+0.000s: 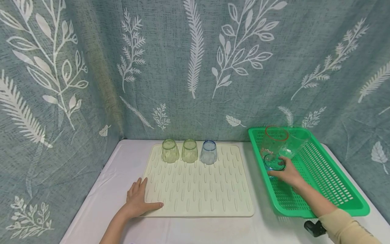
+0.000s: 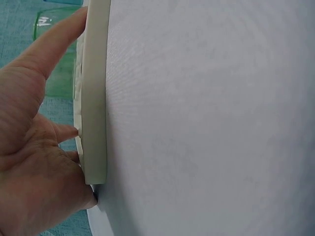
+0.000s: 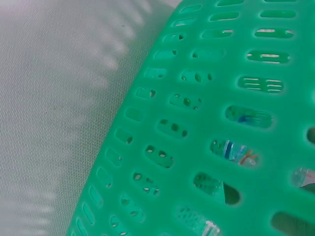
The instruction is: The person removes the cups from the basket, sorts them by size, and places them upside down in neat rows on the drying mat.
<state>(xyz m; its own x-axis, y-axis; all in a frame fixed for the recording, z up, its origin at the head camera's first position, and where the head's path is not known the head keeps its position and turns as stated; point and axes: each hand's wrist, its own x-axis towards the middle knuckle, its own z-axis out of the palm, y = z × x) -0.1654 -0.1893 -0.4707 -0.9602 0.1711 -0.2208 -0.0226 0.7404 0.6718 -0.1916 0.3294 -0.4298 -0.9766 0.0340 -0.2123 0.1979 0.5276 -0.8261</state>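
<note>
My right hand [image 1: 288, 173] reaches into the green plastic basket [image 1: 265, 183] and grips a clear drinking glass [image 1: 273, 165] with a dark rim and some blue low down. In the right wrist view the basket's slotted wall [image 3: 147, 123] hides the hand. My left hand [image 1: 135, 202] rests at the front left corner of a cream drying mat [image 1: 198, 193], fingers and thumb spread, the thumb over the front edge. Along the mat's back stand two green glasses [image 1: 170, 152] and a blue glass [image 1: 208, 153] in a row.
Beyond the held glass, a red-rimmed glass [image 1: 275, 140] and a larger clear glass [image 1: 298, 140] stand in the basket's back part. The basket sits right of the mat on a white cloth [image 1: 195, 230]. A patterned curtain [image 1: 170, 67] hangs behind the table.
</note>
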